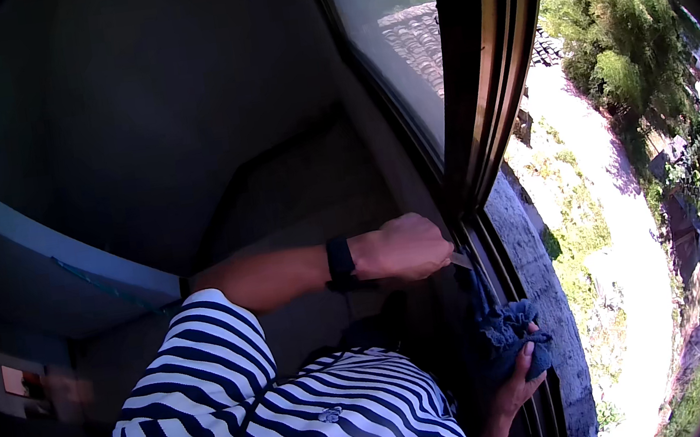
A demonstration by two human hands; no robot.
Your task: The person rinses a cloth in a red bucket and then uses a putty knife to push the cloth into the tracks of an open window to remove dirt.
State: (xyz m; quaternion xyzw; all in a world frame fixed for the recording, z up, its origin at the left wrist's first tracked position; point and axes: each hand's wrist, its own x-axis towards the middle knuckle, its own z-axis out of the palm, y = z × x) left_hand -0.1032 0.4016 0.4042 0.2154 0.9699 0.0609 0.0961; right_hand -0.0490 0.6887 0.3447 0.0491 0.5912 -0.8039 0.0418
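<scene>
Near the middle of the view, my left hand (403,250), with a dark band on its wrist, is closed around a thin, pale, flat piece (461,260). Its tip meets the lower track of the window frame (493,260); what kind of tool it is cannot be told. Lower right, my right hand (516,388) grips a crumpled blue cloth (509,330) over the same track, thumb on top. Part of the cloth hangs along the track's inner side, between the two hands, and its darker end is hard to make out.
A sliding window's glass pane (398,49) and dark metal uprights (495,63) stand beyond my left hand. Outside the track runs a rough concrete ledge (544,306), with a drop to sunlit ground and trees. A dim room with a pale ledge (63,231) lies at left.
</scene>
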